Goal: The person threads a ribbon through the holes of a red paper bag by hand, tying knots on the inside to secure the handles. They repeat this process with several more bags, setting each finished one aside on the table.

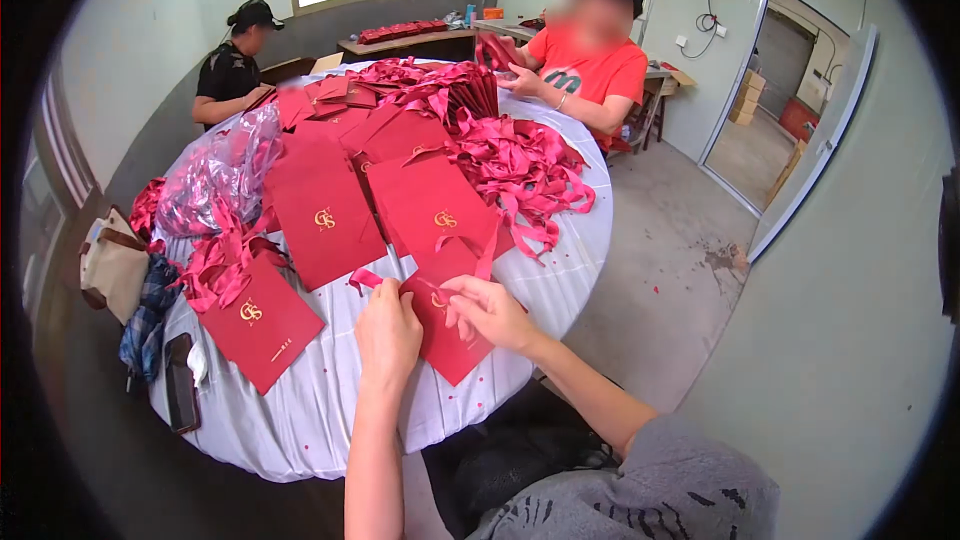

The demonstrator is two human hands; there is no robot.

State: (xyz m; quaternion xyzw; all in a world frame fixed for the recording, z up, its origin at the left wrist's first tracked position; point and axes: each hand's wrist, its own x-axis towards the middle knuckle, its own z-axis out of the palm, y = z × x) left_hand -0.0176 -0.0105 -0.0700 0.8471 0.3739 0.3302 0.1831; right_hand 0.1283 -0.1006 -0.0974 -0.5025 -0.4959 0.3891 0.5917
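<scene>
A red paper bag (460, 352) with a gold monogram lies flat on the table before me, partly under my hands. My left hand (388, 330) is closed at its upper left edge, and the end of a pink ribbon (365, 280) sticks out from the fingers. A slim silver tool (394, 262) rises beside those fingertips; its lower end is hidden, and whether I grip it cannot be told. Over the bag, my right hand (492, 314) pinches a pink ribbon strip between thumb and forefinger. To the left lies another red bag (262, 325) with pink ribbon handles.
The round table wears a white cloth (575, 275). Bags, loose ribbons (525, 175) and a clear plastic bag (220, 170) cover much of it. A phone (181, 380) and umbrella (147, 315) lie left. Two people sit across, one in a red shirt (590, 70).
</scene>
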